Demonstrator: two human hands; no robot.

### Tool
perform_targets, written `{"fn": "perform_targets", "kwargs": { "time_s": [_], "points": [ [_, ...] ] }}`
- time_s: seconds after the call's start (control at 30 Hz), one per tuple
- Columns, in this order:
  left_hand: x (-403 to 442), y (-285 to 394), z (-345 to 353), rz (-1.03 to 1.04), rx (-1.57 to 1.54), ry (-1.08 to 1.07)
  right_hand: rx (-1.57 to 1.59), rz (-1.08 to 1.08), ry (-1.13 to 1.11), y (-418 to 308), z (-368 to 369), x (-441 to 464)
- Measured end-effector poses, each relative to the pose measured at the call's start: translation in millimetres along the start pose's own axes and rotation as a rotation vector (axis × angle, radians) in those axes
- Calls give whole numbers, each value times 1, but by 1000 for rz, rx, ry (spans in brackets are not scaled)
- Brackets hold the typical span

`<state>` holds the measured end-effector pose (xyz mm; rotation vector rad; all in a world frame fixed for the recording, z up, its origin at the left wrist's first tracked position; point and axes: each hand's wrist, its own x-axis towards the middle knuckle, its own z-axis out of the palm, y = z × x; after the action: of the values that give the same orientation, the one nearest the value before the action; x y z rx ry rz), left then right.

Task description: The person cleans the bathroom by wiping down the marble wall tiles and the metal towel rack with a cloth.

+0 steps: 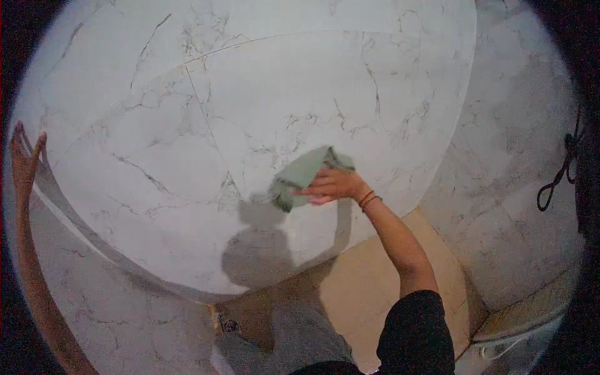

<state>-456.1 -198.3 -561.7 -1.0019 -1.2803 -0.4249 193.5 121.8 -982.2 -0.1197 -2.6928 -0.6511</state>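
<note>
Cloth [305,169] in soft green lies against the marble-patterned wall [300,81], a little below and right of the middle of the view, with the right hand [337,184] closed on its lower right part. The fingers point left across it, close together, while the upper corner and left end bunch out beyond them; how firmly the fabric is pinched cannot be told through the blur. For good contact, the cloth would probably do best spread flat and folded into a pad under the whole palm, since loose folds at the ends may drag or leave patches untouched. Even pressure and overlapping strokes seem wise, with extra care along the thin seam [203,115] to the upper left. A shadow [256,256] falls over the wall below the cloth, so marks there could be easy to miss; shifting the head slightly might help. The left hand [28,156] is well apart at the far left, fingers spread, near the wall's edge; whether it touches cannot be told.
</note>
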Motion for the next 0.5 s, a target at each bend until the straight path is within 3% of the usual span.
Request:
{"fn": "perform_targets", "kwargs": {
  "time_s": [0.03, 0.13, 0.17, 0.23, 0.3, 0.43, 0.5],
  "points": [
    [4, -1, -6, -86, -119, -84, 17, 72, -84, 6, -8, -13],
    [8, 3, -13, -175, -234, -184, -188, 275, 120, 23, -8, -43],
    [8, 4, -14, -180, -224, -188, -317, 306, 330, 26, -27, -41],
    [10, 5, -15, -164, -215, -188, -443, 337, 541, 33, -33, -46],
    [11, 6, -17, -145, -205, -186, -288, 646, 721, 39, -19, -59],
    [12, 12, -24, -178, -228, -205, -293, 790, 987, 45, 5, -65],
    [9, 13, -24, -172, -245, -191, -240, 1174, 1052, 46, 24, -74]
  ]
}}
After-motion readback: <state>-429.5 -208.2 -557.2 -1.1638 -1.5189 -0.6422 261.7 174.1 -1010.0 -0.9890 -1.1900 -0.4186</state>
